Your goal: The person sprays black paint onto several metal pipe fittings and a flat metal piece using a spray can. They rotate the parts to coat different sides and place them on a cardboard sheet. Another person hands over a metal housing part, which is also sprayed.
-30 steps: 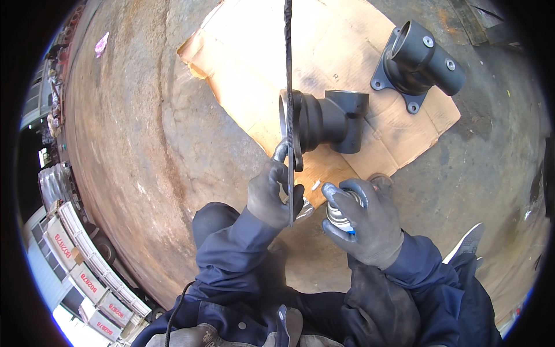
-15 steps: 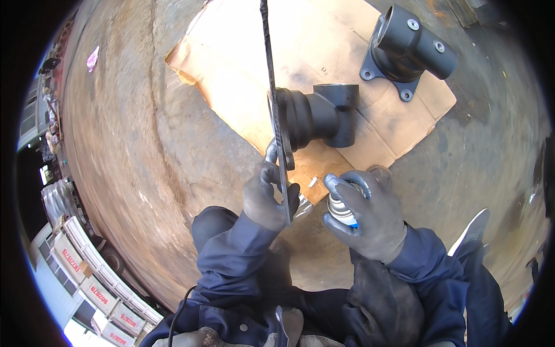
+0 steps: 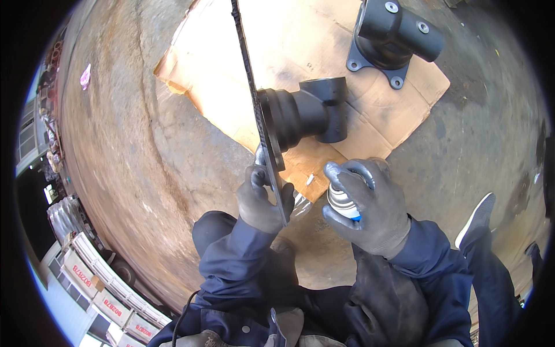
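At nine o'clock, by the rim of the view, stacked boxes sit well apart from me on the concrete floor. A pink scrap lies at ten o'clock.

My left hand, gloved in grey, sits just left of centre. Its fingers are clenched on the lower end of a thin dark plate, which I hold on edge so that it runs up toward twelve o'clock. The black pipe fitting is fixed to the plate's right face and sticks out toward three o'clock over the cardboard. I judge that I hold it upright this way to turn its face toward the can. My left forearm comes up from six o'clock, sleeve bent at the elbow.

My right hand is at about four o'clock from centre. Its fingers are wrapped round a spray can, forefinger curled over the top, the can just beside the plate's lower end but not touching it. The wrist is cocked inward.

At one o'clock a second black fitting with a bolt flange rests on the cardboard, probably laid there to keep paint off the floor. My shoe shows at three o'clock.
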Tool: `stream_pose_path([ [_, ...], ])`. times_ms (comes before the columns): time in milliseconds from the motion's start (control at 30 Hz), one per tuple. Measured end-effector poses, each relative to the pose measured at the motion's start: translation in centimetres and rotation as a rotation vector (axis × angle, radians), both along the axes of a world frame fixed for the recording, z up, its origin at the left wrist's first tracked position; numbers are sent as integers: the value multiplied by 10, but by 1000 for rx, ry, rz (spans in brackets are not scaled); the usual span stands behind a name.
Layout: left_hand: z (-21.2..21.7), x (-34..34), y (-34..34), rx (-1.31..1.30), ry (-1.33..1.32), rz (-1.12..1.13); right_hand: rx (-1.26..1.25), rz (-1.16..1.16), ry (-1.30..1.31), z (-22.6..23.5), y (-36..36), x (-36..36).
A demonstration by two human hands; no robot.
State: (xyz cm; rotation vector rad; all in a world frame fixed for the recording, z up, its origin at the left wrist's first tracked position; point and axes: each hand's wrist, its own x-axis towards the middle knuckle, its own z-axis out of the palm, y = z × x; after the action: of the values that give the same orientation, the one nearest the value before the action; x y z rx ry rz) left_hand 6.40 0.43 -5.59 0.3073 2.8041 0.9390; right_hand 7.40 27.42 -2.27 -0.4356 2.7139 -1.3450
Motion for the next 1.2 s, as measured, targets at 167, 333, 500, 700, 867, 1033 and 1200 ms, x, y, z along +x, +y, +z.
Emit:
stream_pose_path([
  [167,9,-5,9,-35,37,26,35,-14,60,-5,1,0],
  [333,14,-8,10,-54,17,29,5,24,51,-3,-5,4],
  [500,9,-7,9,-136,34,-26,18,43,98,4,-11,-1],
  [700,10,-4,11,11,-78,132,-81,-106,40,5,-1,-20],
  [867,13,-4,10,-25,-154,126,-51,8,-20,12,1,-7],
  [1033,12,-5,10,-122,-17,6,58,85,-15,4,0,-16],
  [1200,14,-6,10,-125,-8,1,-57,-81,10,2,9,-23],
])
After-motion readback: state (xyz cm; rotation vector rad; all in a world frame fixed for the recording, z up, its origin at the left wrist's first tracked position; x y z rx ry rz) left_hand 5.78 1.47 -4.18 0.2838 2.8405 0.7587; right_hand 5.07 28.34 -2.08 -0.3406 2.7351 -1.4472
